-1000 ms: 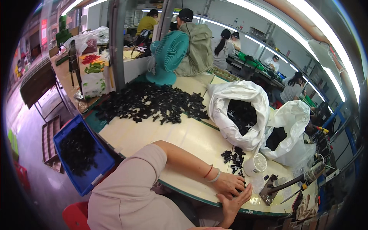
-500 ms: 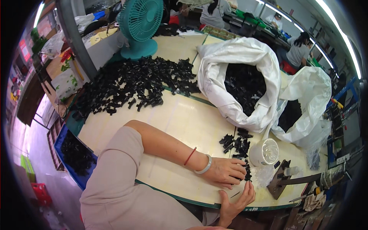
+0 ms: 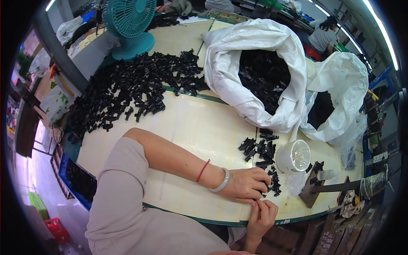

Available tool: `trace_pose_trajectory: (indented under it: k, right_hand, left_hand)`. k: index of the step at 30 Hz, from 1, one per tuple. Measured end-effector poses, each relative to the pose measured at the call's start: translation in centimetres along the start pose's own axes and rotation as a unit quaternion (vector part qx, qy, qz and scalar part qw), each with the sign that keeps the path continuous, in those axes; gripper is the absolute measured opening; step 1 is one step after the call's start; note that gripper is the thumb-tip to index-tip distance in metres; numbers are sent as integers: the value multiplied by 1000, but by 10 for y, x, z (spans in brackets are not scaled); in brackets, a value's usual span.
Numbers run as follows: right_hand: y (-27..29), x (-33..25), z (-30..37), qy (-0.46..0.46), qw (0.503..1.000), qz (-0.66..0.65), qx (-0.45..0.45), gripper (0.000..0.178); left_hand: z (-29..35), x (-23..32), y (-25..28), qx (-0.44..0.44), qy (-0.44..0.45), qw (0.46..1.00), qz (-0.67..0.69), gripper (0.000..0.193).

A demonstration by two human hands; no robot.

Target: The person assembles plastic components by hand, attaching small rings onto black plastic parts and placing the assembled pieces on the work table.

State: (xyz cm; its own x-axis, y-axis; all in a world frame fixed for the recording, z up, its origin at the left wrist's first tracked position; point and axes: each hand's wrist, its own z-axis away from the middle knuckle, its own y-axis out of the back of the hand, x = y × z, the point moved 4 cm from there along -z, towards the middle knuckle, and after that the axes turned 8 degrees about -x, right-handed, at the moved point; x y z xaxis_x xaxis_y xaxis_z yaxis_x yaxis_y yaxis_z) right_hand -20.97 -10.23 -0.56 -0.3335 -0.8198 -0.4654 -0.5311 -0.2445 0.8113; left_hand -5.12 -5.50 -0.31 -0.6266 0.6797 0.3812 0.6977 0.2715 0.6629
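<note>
My left hand (image 3: 244,184), with a white bangle and a red cord at its wrist, lies low over the table's front right. Its fingers curl over small black plastic parts, one of which shows dark at the fingertips. Just in front of it, at the table edge, my right hand (image 3: 262,214) has its fingers bent together, the tips meeting the left hand. Whatever they pinch is hidden. Beside the left fingertips lies a cluster of small black parts (image 3: 275,182). Larger black plastic pieces (image 3: 258,149) are heaped just beyond.
A white tub (image 3: 285,158) with clear plastic inside stands right of the hands, near a metal lever fixture (image 3: 312,187). Behind are two white sacks (image 3: 225,72) of black parts. A large black pile (image 3: 140,85) spreads far left below a teal fan (image 3: 129,21). A blue bin (image 3: 63,168) sits left.
My right hand has moved from spread fingers to bent ones, drawing in against the left hand. The left fingers have curled more. The whole view has shifted slightly.
</note>
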Motion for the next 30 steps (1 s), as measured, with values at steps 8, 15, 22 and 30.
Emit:
trace_pose_trajectory:
  k: [8,15,22,30]
  right_hand:
    - [-4,-5,-9,-29,999,-33,-11,20]
    - [-6,-5,-6,-10,1000,-23,-5,16]
    - [-2,-1,1,-28,999,-29,24,15]
    - [-5,-4,-12,-23,989,-143,14,13]
  left_hand:
    - [2,-5,5,-23,33,999,22,30]
    - [2,-5,1,-14,49,999,8,31]
    - [-3,-6,-5,-36,40,998,33,25]
    - [6,-6,11,-22,46,999,7,32]
